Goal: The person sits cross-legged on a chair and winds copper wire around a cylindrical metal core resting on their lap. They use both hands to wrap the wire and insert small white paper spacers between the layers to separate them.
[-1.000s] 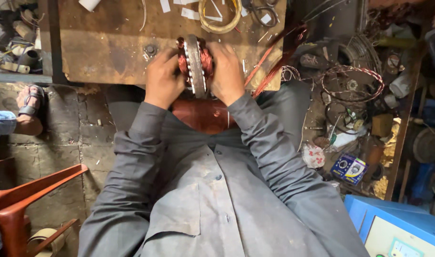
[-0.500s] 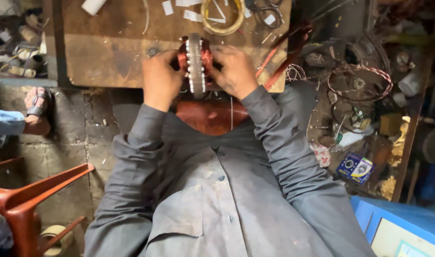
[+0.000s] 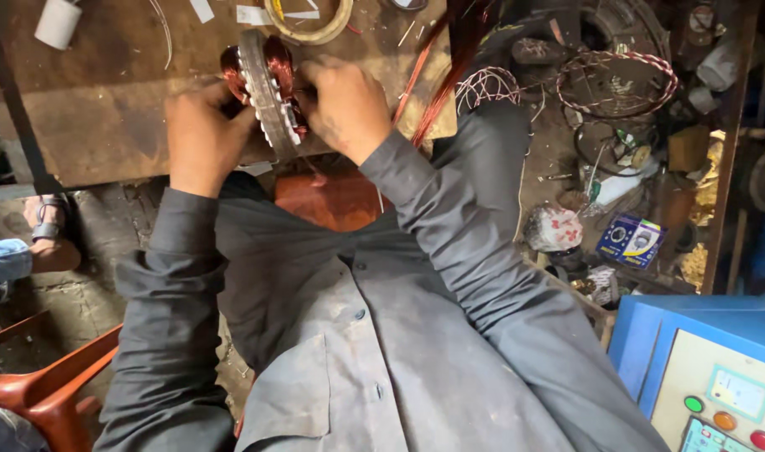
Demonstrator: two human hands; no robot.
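**Stator core gripped on edge between two hands at the bench lip**

Stator core (image 3: 268, 88) — a ring of grey steel laminations packed with reddish copper windings — stands on its rim at the near edge of the wooden workbench (image 3: 106, 125), about eleven o'clock in the head view. Its flat faces turn to either side, so the ring's central axis runs roughly nine to three o'clock, while the visible edge of the stack runs from twelve down toward six.

Left hand (image 3: 200, 138) sits at the core's nine o'clock side, fingers curled and pressed against the copper on that face; the tips are hidden behind the ring, so exactly what they pinch cannot be told. Right hand (image 3: 345, 105) lies at the three o'clock side, knuckles up, fingers bunched together and pushed into the windings near the laminations. Both hands touch the core; neither is clearly nearer — it is clamped between them, just beyond the fingers.

Strands of copper wire (image 3: 437, 79) trail off the bench at one o'clock from the right hand. A tape roll (image 3: 311, 25) lies on the bench just past the core at twelve o'clock, a white cylinder (image 3: 58, 22) well apart at ten. A blue control box (image 3: 700, 368) with coloured buttons sits at four o'clock, and a red chair (image 3: 39, 389) at eight.
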